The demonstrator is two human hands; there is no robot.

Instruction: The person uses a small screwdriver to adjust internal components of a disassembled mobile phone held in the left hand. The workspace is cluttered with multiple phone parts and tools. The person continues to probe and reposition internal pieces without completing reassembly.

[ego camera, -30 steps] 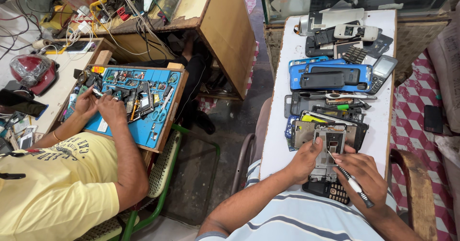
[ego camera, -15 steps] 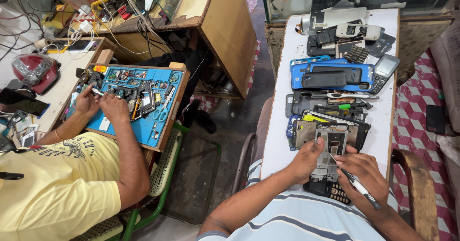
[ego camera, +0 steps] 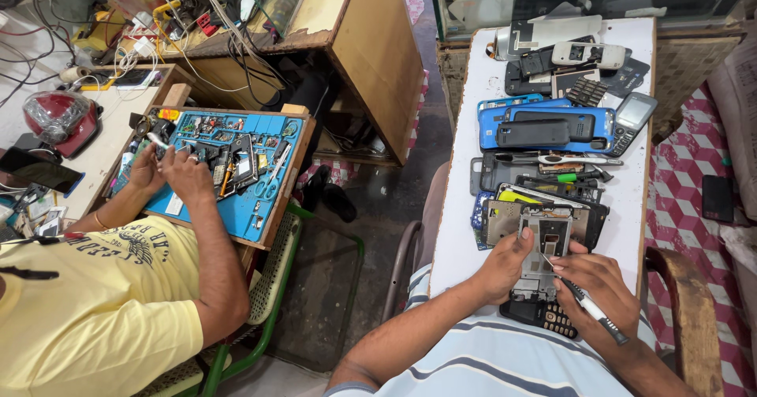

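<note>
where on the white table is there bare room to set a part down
Bare strips of the white table run along its right edge beside the blue mat, and down the left edge near the left hand. The middle is crowded with phone parts, around the opened phone and the right hand holding a screwdriver.

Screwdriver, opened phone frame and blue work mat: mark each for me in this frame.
screwdriver (ego camera: 593, 312), head view, on its white-and-black handle in the right hand.
opened phone frame (ego camera: 546, 243), head view, on its exposed middle.
blue work mat (ego camera: 244, 212), head view, on a bare patch near its front edge.
</note>
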